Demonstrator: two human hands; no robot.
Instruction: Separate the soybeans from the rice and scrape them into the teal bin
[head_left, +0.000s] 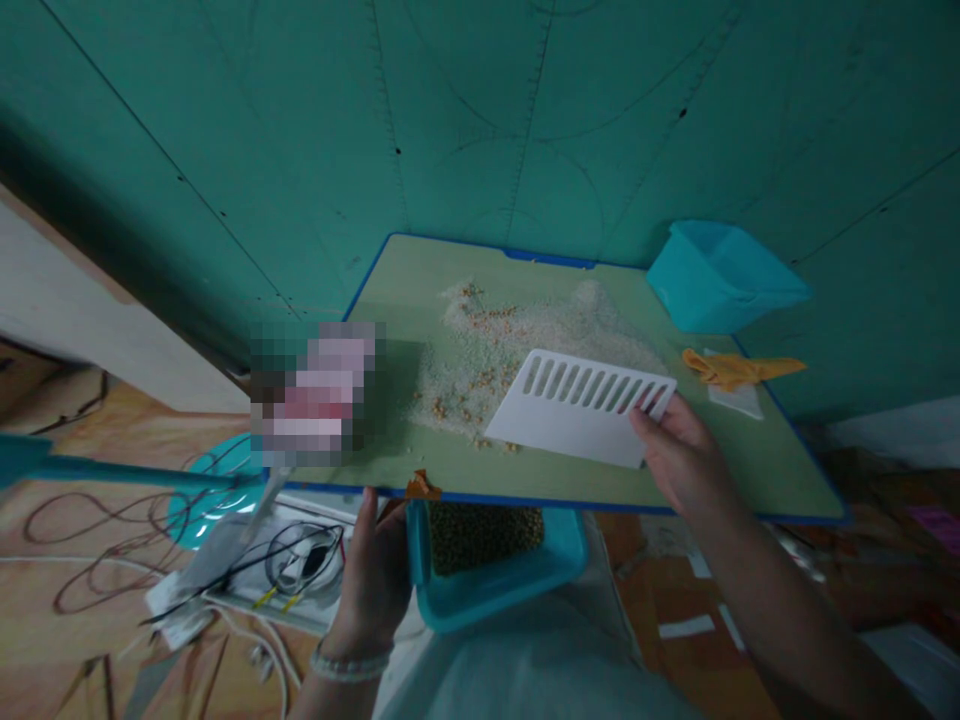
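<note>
My right hand (686, 455) is closed on one end of a white slotted plastic plate (574, 425), thumb on its upper face. The plate tilts over the pale green tabletop (480, 480), beside scattered rice-like white grains and tan beans (457, 400). Below the table's near edge, my left hand (379, 565) grips the left side of a turquoise plastic tub (502, 605). Its thumb points up by the table edge, and its fingers are partly hidden. Small greenish-brown beans or pellets (487, 535) fill part of the tub, whose far side is under the table.
A turquoise bin (720, 280) stands at the back right, with an orange cloth (739, 370) nearer. A blurred pink-and-white object (319, 400) is at the table's left edge. Cables (97, 540) and a box with cords (300, 560) lie on the floor. A green wall (465, 130) rises behind.
</note>
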